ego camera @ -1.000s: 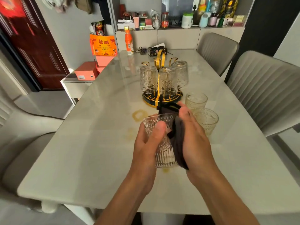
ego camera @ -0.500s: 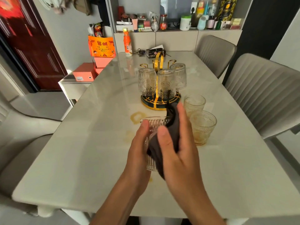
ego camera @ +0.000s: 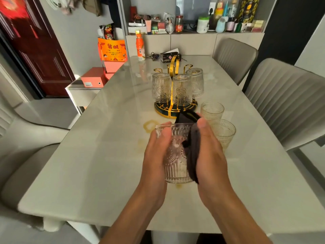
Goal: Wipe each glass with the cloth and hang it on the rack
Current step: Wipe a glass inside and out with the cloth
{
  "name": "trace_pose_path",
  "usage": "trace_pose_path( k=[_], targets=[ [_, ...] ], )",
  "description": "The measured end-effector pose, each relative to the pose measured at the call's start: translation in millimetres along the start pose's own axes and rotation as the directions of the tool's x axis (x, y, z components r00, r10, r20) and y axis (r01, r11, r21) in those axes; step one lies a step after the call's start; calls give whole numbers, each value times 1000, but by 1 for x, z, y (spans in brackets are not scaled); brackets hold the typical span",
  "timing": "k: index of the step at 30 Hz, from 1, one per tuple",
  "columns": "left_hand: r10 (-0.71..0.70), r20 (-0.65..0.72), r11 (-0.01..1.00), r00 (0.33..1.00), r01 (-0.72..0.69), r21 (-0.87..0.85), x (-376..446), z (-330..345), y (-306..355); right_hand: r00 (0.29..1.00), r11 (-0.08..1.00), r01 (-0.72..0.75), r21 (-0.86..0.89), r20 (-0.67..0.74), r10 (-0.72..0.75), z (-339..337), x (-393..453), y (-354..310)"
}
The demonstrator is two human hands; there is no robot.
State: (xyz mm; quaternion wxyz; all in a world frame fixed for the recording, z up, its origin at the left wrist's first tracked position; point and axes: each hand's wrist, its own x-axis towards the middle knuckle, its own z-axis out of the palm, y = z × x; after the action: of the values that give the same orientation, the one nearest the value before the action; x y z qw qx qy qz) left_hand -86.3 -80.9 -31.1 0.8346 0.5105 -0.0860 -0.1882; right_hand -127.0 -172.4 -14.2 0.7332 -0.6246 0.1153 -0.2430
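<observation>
My left hand (ego camera: 155, 155) grips a ribbed clear glass (ego camera: 176, 161) above the table, mouth up. My right hand (ego camera: 209, 154) holds a dark cloth (ego camera: 191, 147) against the glass's right side, and part of the cloth sticks up past the rim. Beyond them stands a black and gold rack (ego camera: 175, 108) with three glasses hung upside down on it (ego camera: 181, 89). Two more glasses stand upright on the table to the right, one behind (ego camera: 212, 110) and one nearer (ego camera: 224, 132).
The pale marble table (ego camera: 105, 155) has yellowish ring marks near the rack. An orange bottle (ego camera: 140, 47), keys and a dark box sit at its far end. Grey chairs (ego camera: 288, 103) flank the right side, and another stands at the left.
My right hand with the cloth slid from the front of the glass back to its right side. The glass stays in my left hand.
</observation>
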Motion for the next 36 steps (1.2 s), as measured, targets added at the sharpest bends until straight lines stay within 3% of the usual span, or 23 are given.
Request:
trace_pose_path(
  k=[3, 5, 7, 9, 12, 14, 18, 20, 22, 24, 27, 33, 36],
  targets=[
    [-72, 44, 996, 996, 74, -50, 5, -1, 2, 976, 924, 216, -316, 48, -212, 13, -25, 10],
    [-39, 39, 999, 998, 38, 33, 9, -6, 3, 960, 868, 276, -413, 68, -273, 10, -27, 19],
    [61, -18, 986, 998, -57, 156, 14, -6, 4, 976, 937, 195, -289, -41, -215, 3, -11, 15],
    [80, -3, 976, 997, -77, 201, 15, -5, 2, 992, 989, 30, -142, -115, -47, -1, 2, 9],
    [-61, 20, 997, 998, 60, 50, 17, -4, 4, 976, 925, 204, -320, -11, -219, 9, -13, 14],
    [-125, 51, 990, 991, 127, -53, 16, -8, 6, 965, 887, 258, -382, 59, -255, 10, -22, 19],
    [-103, 75, 986, 992, 112, -128, 11, -3, 1, 999, 999, 17, 30, -45, -16, -1, -2, 4],
    [-108, 42, 980, 993, 113, -162, 14, -2, -1, 992, 989, 130, -69, 12, -129, 1, -5, 5],
    [-113, -44, 991, 993, 110, -71, 14, 0, 0, 984, 971, 177, -164, 30, -174, 6, -15, 11],
    [-26, -74, 983, 997, 39, 180, 9, 2, 0, 982, 968, 188, -167, 16, -188, 3, -13, 20],
    [81, 23, 925, 996, -84, 371, 2, 3, -1, 987, 982, 154, -113, -33, -159, -1, 2, 19],
    [15, 55, 998, 998, -18, 55, 15, -14, -2, 987, 983, 149, -107, 75, -141, 6, -13, 22],
    [45, 96, 999, 994, -46, 7, 12, -12, -5, 991, 991, -129, 30, -35, 130, -1, 8, 13]
  ],
)
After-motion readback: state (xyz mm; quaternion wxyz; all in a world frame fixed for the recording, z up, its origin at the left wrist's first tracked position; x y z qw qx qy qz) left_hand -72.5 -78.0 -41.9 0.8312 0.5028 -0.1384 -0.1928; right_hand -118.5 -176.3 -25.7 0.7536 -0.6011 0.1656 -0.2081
